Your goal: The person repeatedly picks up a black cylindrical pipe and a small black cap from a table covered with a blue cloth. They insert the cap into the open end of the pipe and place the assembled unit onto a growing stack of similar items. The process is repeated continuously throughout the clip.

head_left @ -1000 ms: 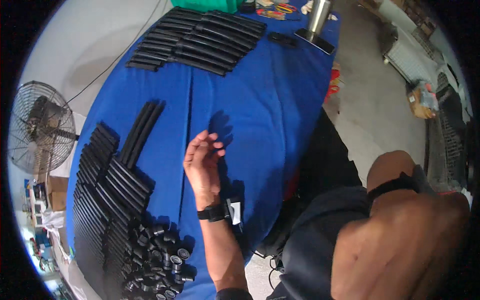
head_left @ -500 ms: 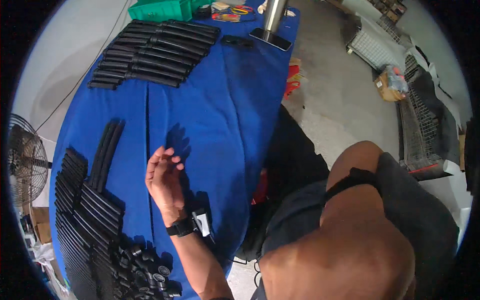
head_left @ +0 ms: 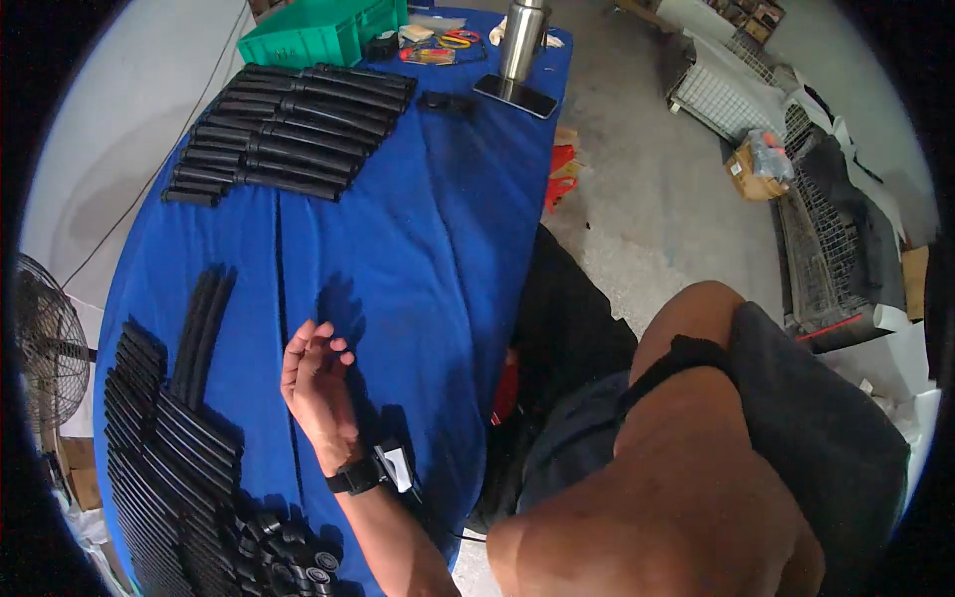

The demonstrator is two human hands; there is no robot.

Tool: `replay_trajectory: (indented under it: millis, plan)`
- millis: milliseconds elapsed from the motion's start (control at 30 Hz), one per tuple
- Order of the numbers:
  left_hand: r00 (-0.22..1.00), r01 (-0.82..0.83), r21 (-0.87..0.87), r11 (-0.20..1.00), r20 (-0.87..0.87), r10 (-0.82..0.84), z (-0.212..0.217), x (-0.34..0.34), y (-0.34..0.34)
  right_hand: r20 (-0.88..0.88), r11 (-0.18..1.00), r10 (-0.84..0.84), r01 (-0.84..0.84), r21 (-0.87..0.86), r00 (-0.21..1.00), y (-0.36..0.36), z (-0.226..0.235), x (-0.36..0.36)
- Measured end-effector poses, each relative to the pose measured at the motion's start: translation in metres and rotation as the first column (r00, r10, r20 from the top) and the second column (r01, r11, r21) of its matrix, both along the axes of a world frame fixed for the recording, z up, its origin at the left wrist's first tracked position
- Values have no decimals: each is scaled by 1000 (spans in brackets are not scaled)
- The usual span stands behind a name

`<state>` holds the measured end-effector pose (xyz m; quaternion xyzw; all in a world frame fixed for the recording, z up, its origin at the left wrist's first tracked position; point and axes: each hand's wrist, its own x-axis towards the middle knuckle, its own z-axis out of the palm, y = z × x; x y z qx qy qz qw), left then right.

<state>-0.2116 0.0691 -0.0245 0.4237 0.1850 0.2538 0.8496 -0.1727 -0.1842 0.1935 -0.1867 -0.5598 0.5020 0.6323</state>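
Curling loosely around nothing, your left hand [head_left: 316,383] hangs over the blue-draped surface [head_left: 418,229] with its fingers a little apart, one black wrist strap [head_left: 355,476] behind it. Just left of it, not touching, lies the loose trio of slim black rods [head_left: 204,338]; take that trio as your landmark. Its long axis runs away from you, far ends leaning slightly right, so your fingers point roughly along it. Your left hand is clearly the nearer one. Your right hand [head_left: 652,507] is far to the right of the trio, large and close to the camera; its fingers are out of sight, so you cannot tell what they grip.

Three rods is your best count there, since they touch. On the trio's near side, packed rods [head_left: 164,458] slant across its line, too many to count surely. Nearer you again is one heap of round black caps [head_left: 283,574], uncountable where they overlap. Beyond the trio you have one bundle of thicker jointed rods [head_left: 298,179], perhaps nine; past that, one green crate [head_left: 318,40]. Far to the trio's right are one phone [head_left: 514,95] and one steel flask [head_left: 523,45].
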Motion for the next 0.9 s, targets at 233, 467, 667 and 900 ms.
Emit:
replay_trajectory:
  millis: [233, 467, 667, 900]
  plan:
    - [1000, -19, -19, 1000, -3, 19, 4, 1, -4, 43, 999, -33, 33, 12, 999, -1, 2, 7]
    - [999, -20, -8, 1000, -32, 20, 3, 0, -4, 49, 998, -55, 55, 13, 997, 3, 6, 18]
    - [1000, -22, -58, 998, -22, 21, 5, -3, -4, -69, 967, -242, 246, 68, 968, 29, -3, 21]
    - [999, -31, 3, 1000, 28, 31, 21, 5, -17, 366, 946, 302, -324, -2, 880, 30, 15, 17]
